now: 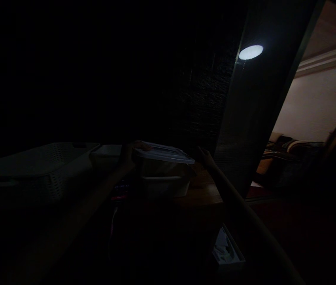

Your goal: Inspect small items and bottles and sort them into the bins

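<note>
The scene is very dark. A pale plastic container (163, 178) with a flat white lid (168, 153) stands on a wooden surface (203, 192). My left hand (130, 153) grips the lid's left edge, with fingers curled over its top. My right hand (204, 155) reaches to the lid's right corner. Its fingers are too dim to make out, and I cannot tell whether it touches the lid.
A perforated pale basket (43, 170) with a lid sits to the left. A dark panel with a round light (251, 52) rises behind the container. A doorway at the right shows a lit room with a sofa (292, 152). A small white box (227, 253) lies low down.
</note>
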`<action>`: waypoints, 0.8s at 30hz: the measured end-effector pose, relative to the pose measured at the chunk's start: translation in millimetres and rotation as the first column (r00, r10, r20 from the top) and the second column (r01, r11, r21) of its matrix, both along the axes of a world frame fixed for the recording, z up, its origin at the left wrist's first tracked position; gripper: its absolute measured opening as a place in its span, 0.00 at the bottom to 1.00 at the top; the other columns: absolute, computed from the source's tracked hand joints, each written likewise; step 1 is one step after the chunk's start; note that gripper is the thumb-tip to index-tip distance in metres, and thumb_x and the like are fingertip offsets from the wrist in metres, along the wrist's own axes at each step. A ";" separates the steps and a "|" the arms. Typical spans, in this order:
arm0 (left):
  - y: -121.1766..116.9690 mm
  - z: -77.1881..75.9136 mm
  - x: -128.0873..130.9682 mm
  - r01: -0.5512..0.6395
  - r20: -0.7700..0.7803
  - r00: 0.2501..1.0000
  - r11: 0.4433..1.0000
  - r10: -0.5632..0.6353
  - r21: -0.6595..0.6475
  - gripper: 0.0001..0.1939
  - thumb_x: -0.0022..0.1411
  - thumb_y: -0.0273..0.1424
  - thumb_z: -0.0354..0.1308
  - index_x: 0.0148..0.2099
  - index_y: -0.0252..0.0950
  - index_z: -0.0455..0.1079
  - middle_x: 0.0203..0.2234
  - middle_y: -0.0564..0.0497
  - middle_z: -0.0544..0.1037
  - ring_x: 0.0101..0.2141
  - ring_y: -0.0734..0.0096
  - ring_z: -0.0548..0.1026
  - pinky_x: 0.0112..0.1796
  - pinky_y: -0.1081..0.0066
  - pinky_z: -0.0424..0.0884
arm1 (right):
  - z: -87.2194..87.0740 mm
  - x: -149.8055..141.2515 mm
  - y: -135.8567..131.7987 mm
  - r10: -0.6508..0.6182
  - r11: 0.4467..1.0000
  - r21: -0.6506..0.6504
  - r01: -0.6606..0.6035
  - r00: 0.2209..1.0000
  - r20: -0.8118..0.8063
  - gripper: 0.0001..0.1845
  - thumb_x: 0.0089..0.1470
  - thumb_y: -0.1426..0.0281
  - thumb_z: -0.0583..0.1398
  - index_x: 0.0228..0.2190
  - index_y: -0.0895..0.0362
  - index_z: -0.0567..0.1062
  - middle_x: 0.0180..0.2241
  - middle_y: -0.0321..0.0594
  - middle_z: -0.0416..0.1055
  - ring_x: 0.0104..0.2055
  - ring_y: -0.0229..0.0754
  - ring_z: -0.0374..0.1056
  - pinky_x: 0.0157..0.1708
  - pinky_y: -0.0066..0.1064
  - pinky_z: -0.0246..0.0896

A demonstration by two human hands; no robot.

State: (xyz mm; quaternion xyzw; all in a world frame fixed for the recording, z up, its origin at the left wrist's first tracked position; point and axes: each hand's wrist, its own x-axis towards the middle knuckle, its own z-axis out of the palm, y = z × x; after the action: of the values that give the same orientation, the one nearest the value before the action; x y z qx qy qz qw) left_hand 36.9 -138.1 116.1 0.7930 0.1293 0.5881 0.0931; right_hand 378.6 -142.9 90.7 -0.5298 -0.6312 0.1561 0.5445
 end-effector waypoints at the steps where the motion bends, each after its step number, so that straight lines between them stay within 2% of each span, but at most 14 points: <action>1: 1.4 -3.4 4.5 -0.014 0.008 1.000 1.000 0.014 0.012 0.10 0.51 0.37 0.56 0.31 0.36 0.72 0.33 0.47 0.78 0.39 0.59 0.75 0.45 0.58 0.68 | 5.7 -5.4 0.7 0.054 0.999 0.003 -0.054 0.994 -0.098 0.22 0.53 0.57 0.52 0.41 0.60 0.71 0.35 0.44 0.73 0.35 0.40 0.69 0.33 0.28 0.64; 3: 2.7 -9.9 12.8 -0.065 0.039 0.997 0.998 0.064 0.013 0.09 0.51 0.37 0.56 0.30 0.37 0.72 0.32 0.48 0.78 0.38 0.61 0.75 0.51 0.56 0.62 | 11.6 -16.0 1.1 0.172 0.981 -0.067 -0.183 0.975 -0.144 0.17 0.49 0.61 0.57 0.36 0.61 0.72 0.32 0.42 0.72 0.31 0.37 0.68 0.29 0.25 0.62; 6: 1.0 -17.0 18.6 -0.108 -0.016 0.994 0.994 0.107 -0.032 0.11 0.51 0.39 0.57 0.32 0.37 0.71 0.36 0.49 0.77 0.42 0.61 0.74 0.54 0.57 0.58 | 5.1 -23.6 0.7 0.239 0.959 -0.130 -0.252 0.965 -0.107 0.10 0.46 0.66 0.58 0.29 0.62 0.71 0.27 0.39 0.70 0.26 0.34 0.64 0.25 0.23 0.59; 7: 0.2 -18.5 18.1 -0.102 -0.089 0.991 0.994 0.097 -0.050 0.13 0.49 0.39 0.58 0.35 0.37 0.71 0.40 0.48 0.76 0.45 0.60 0.72 0.54 0.58 0.59 | -0.1 -23.6 0.7 0.230 0.962 -0.128 -0.241 0.968 -0.095 0.10 0.46 0.67 0.58 0.29 0.62 0.71 0.26 0.39 0.70 0.26 0.33 0.64 0.25 0.23 0.59; 9: -0.7 -21.1 14.4 -0.083 -0.282 0.958 0.990 0.048 -0.114 0.24 0.45 0.40 0.63 0.46 0.38 0.69 0.48 0.46 0.71 0.50 0.58 0.68 0.52 0.60 0.62 | -12.3 -21.6 1.4 0.187 0.973 -0.129 -0.193 0.981 -0.058 0.11 0.48 0.68 0.56 0.32 0.63 0.71 0.27 0.40 0.71 0.26 0.34 0.65 0.24 0.23 0.60; 12: 1.2 -26.4 6.5 -0.076 -0.527 0.848 0.970 -0.059 -0.231 0.40 0.45 0.40 0.65 0.60 0.44 0.56 0.57 0.46 0.62 0.56 0.57 0.62 0.53 0.60 0.61 | -28.5 -19.8 2.0 0.136 0.978 -0.167 -0.129 0.990 0.033 0.13 0.50 0.68 0.55 0.35 0.64 0.72 0.29 0.43 0.72 0.25 0.35 0.67 0.23 0.24 0.62; 14: 3.5 -31.2 2.7 -0.094 -0.636 0.768 0.967 -0.080 -0.235 0.41 0.48 0.41 0.63 0.62 0.46 0.52 0.61 0.46 0.55 0.60 0.57 0.55 0.55 0.59 0.57 | -34.4 -21.3 0.4 0.126 0.978 -0.175 -0.109 0.988 0.090 0.12 0.49 0.67 0.57 0.32 0.64 0.73 0.28 0.44 0.72 0.26 0.37 0.68 0.23 0.25 0.63; 18: 5.1 -39.0 0.9 -0.148 -0.780 0.625 0.974 -0.041 -0.170 0.37 0.51 0.45 0.61 0.61 0.45 0.55 0.64 0.47 0.48 0.63 0.54 0.45 0.58 0.56 0.50 | -35.2 -27.5 -7.5 0.100 0.987 -0.144 -0.072 0.976 0.195 0.11 0.45 0.66 0.62 0.32 0.61 0.75 0.26 0.43 0.73 0.28 0.40 0.70 0.24 0.25 0.63; 21: 5.8 -40.6 0.3 -0.171 -0.806 0.592 0.976 -0.009 -0.137 0.38 0.51 0.47 0.60 0.62 0.45 0.55 0.64 0.46 0.49 0.63 0.54 0.44 0.59 0.55 0.46 | -32.8 -33.4 -13.1 0.082 0.990 -0.134 -0.048 0.961 0.265 0.10 0.47 0.66 0.61 0.31 0.60 0.76 0.24 0.43 0.74 0.27 0.40 0.71 0.24 0.24 0.62; 24: 11.3 -40.1 -2.8 -0.189 -0.819 0.574 0.974 0.007 -0.124 0.38 0.51 0.48 0.60 0.62 0.47 0.54 0.65 0.48 0.46 0.63 0.54 0.42 0.59 0.54 0.45 | -31.6 -39.1 -15.7 0.064 0.991 -0.131 -0.022 0.944 0.325 0.11 0.50 0.66 0.58 0.28 0.61 0.76 0.23 0.43 0.74 0.26 0.39 0.71 0.23 0.23 0.61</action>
State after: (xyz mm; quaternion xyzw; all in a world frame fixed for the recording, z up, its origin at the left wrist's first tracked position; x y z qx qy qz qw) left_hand 34.0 -126.8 76.0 0.9521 0.2589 0.1475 0.0688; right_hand 339.5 -158.6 59.0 -0.5677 -0.7134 0.1172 0.3938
